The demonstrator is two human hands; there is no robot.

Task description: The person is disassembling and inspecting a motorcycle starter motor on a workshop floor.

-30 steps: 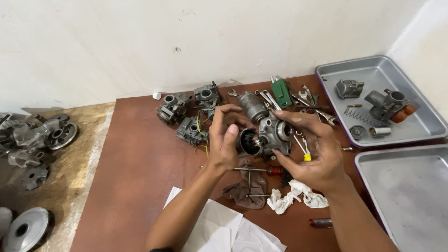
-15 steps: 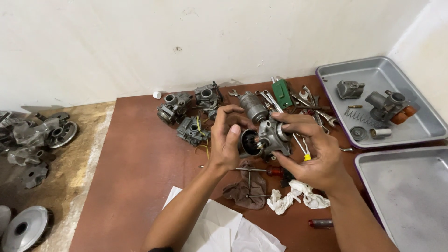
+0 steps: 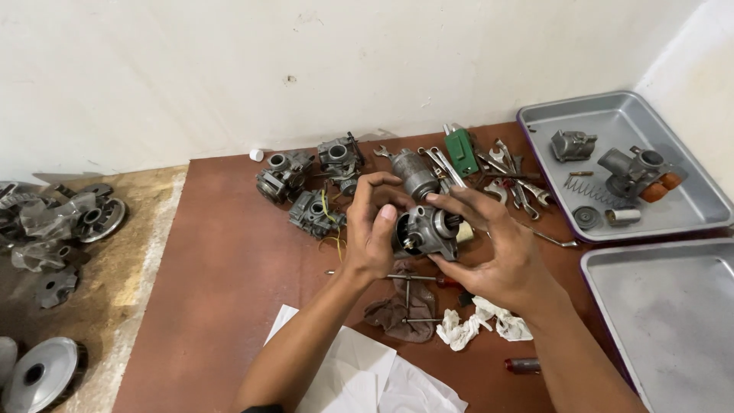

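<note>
Head view: hands (image 3: 451,245) around ribbed grey metal carburetor (image 3: 425,232).

You see even, soft indoor light — no hard glare. Faint shadows fall beneath your hands (image 3: 459,237) onto the brown mat (image 3: 222,268). Focus is sharp centrally — edges bend slightly; the metal trays (image 3: 673,321) show dull sheen.

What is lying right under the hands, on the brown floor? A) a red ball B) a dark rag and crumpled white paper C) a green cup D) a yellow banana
B: below the left hand and right hand, which hold a grey metal engine part, a dark rag lies on the floor beside crumpled white paper.
</note>
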